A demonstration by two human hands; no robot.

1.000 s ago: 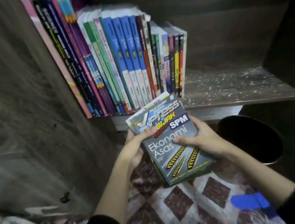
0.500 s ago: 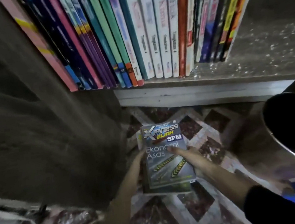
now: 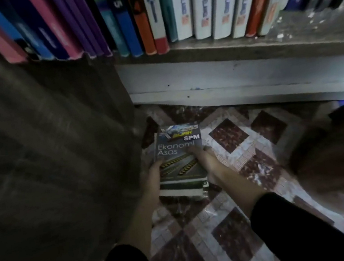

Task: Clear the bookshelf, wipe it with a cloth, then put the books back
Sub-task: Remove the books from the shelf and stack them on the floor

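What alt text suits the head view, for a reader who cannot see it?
A person's left grip and right grip hold a book stack, Ekonomi Asas on top, low over a patterned floor, below a shelf of standing books.

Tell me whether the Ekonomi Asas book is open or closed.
Closed: the book shows its whole front cover, left hand and right hand gripping its sides.

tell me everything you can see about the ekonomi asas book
The book is a grey paperback, cover up, printed "SPM", "Ekonomi Asas" and yellow-black chevrons. White page edges face the camera, seemingly with another volume beneath. The left hand grips its left edge, the right hand its right, fingers over the cover. It is low over the tiled floor, in front of the shelf; contact with the floor is unclear.
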